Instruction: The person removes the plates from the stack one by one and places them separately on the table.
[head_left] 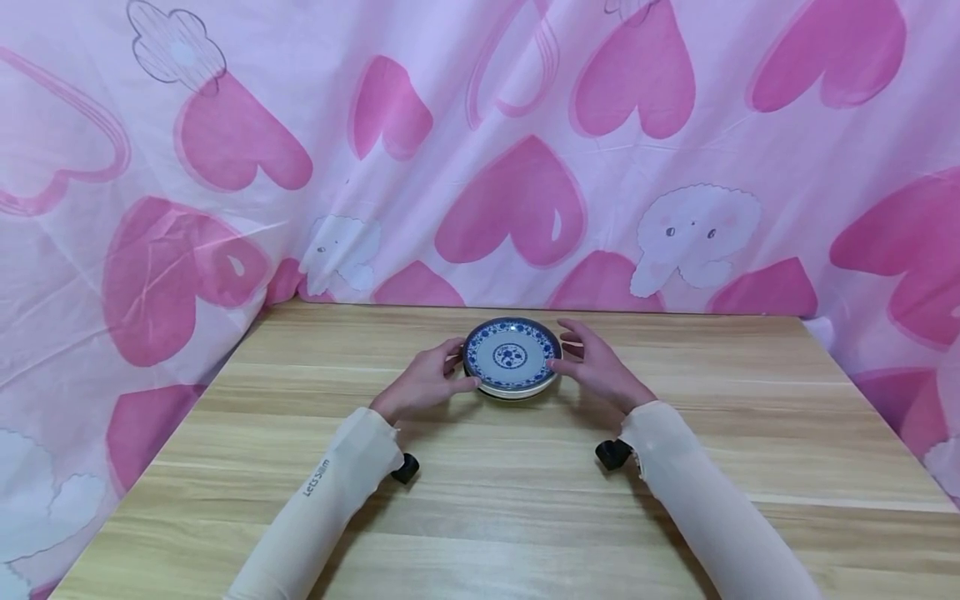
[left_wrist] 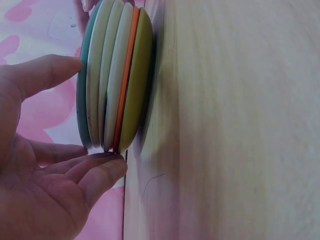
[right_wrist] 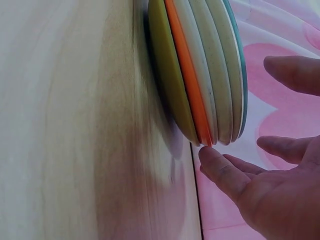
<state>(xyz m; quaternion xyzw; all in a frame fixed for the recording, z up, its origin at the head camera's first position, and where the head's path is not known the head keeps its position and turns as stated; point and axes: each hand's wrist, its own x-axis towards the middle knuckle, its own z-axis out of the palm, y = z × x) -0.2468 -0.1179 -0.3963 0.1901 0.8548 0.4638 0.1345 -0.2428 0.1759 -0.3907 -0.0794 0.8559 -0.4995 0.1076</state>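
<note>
A stack of plates (head_left: 511, 360) lies toward the back of the wooden table. The top plate is white with a blue floral pattern and a dark rim. From the side, cream and white plates (left_wrist: 111, 75) show under it, then an orange plate (right_wrist: 187, 75) and an olive-yellow dish (right_wrist: 167, 75) at the bottom. My left hand (head_left: 427, 377) is at the stack's left side, thumb tip at the top rim and fingertips against the lower edges. On the right side, my right hand (head_left: 596, 367) has its fingers spread, with fingertips near the orange edge and the thumb apart from the rim.
The wood-grain table (head_left: 510, 517) reaches back to a pink curtain (head_left: 480, 167) printed with hearts, which also hangs along both sides. Black wrist devices (head_left: 613, 455) stick out below the pale sleeves (head_left: 712, 500).
</note>
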